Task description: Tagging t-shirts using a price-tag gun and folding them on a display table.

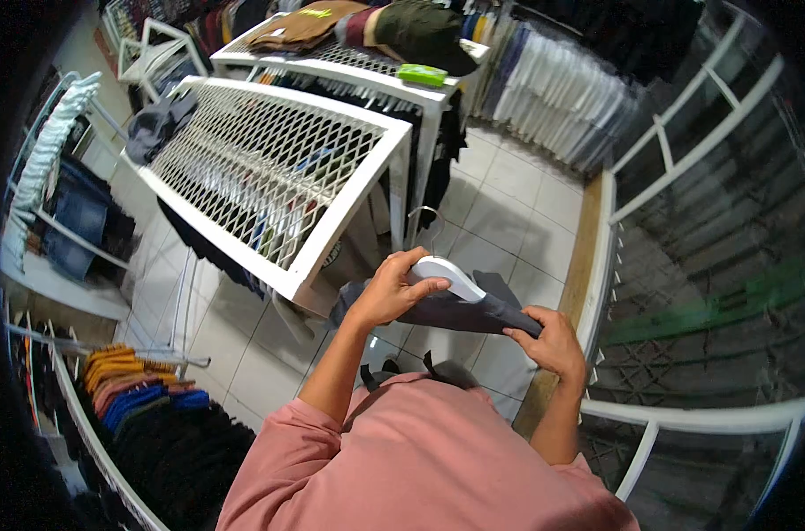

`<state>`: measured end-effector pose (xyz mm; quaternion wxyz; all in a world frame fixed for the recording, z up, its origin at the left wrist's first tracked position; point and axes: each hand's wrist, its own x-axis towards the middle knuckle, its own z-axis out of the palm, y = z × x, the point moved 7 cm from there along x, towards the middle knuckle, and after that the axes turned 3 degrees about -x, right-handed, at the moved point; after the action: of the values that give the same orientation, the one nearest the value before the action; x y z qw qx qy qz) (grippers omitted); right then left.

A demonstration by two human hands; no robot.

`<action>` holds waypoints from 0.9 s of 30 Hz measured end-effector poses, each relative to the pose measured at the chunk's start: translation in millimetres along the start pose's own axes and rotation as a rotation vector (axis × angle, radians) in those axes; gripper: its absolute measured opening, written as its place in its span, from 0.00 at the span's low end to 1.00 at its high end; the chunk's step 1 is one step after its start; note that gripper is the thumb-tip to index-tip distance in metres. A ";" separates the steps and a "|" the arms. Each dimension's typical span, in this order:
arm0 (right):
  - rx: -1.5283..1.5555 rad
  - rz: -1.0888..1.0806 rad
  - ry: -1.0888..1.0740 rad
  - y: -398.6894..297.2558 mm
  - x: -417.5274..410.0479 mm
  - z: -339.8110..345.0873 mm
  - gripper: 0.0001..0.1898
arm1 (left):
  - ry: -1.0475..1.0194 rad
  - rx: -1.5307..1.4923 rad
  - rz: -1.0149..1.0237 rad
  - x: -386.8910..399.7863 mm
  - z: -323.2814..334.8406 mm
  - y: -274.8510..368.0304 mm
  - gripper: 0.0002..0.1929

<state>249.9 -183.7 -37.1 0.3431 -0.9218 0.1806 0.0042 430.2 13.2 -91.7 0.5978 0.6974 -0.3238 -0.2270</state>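
Note:
A white clothes hanger [450,273] with a metal hook [438,231] is held out in front of my body. My left hand [402,289] grips its upper middle, thumb lying across the white neck. A dark grey garment [465,314] hangs on the hanger, covering the hanger's right arm. At the garment's right shoulder, my right hand [549,342] pinches the cloth between thumb and fingers. The lower part of the garment is mostly hidden behind my hands and arms.
A white mesh-topped rack [349,232] with hanging clothes stands ahead left, a crumpled grey cloth [160,126] on its corner. Behind it, another rack holds a brown garment [303,25] and a green packet [422,75]. Glass panels [694,279] line the right; hanging shirts [143,391] fill the lower left.

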 end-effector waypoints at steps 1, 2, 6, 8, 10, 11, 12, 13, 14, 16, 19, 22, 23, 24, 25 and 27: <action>0.001 0.017 0.030 0.7 -14.4 2.5 0.16 | -0.006 0.043 0.007 0.5 5.6 -2.7 0.20; -0.025 0.055 0.071 2.7 -28.5 4.6 0.16 | -0.032 0.043 0.024 0.2 13.8 -2.7 0.20; -0.076 0.160 0.165 16.1 -77.9 35.1 0.18 | 0.195 0.191 0.227 -19.8 29.5 9.8 0.23; -0.030 0.243 0.114 17.9 -98.7 57.0 0.18 | 0.396 0.289 0.312 -43.7 32.6 10.3 0.22; -0.001 0.237 0.193 27.7 -118.9 84.9 0.18 | 0.273 0.175 0.171 -62.5 50.1 -17.4 0.20; 0.015 0.215 0.263 29.6 -131.4 96.0 0.19 | 0.172 0.062 0.026 -72.5 61.0 -37.1 0.19; 0.053 0.262 0.248 25.0 -139.0 104.8 0.19 | 0.074 0.065 -0.067 -87.4 70.4 -30.6 0.18; 0.062 0.273 0.248 23.1 -148.1 116.3 0.19 | 0.063 0.070 -0.074 -101.1 76.4 -35.4 0.18; 0.107 0.238 0.249 20.4 -156.3 129.4 0.20 | -0.009 0.015 -0.120 -116.2 87.1 -47.1 0.18; 0.147 0.157 0.233 3.5 -170.6 144.3 0.22 | -0.085 -0.053 -0.171 -144.4 98.1 -60.0 0.20; 0.198 0.143 0.236 -8.7 -199.0 172.9 0.22 | -0.027 -0.168 -0.185 -191.7 100.6 -70.0 0.24; 0.210 0.129 0.226 -28.4 -225.5 193.9 0.20 | -0.004 -0.267 -0.239 -236.2 92.0 -68.4 0.25; 0.230 0.109 0.227 -36.3 -235.8 199.5 0.18 | 0.014 -0.332 -0.266 -252.8 89.2 -67.0 0.24; 0.229 0.108 0.200 -45.8 -242.0 203.9 0.19 | 0.035 -0.370 -0.266 -263.1 84.4 -65.6 0.23; 0.228 0.097 0.192 -58.7 -249.3 205.3 0.19 | 0.048 -0.370 -0.263 -277.3 77.2 -63.4 0.23; 0.253 0.157 0.012 -79.4 -261.8 220.5 0.25 | 0.117 -0.387 -0.334 -306.7 60.8 -61.3 0.24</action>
<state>57.4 98.0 -121.1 0.4541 -0.8542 0.2532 0.0025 187.7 197.8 -184.6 0.6919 0.6258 -0.1198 -0.3396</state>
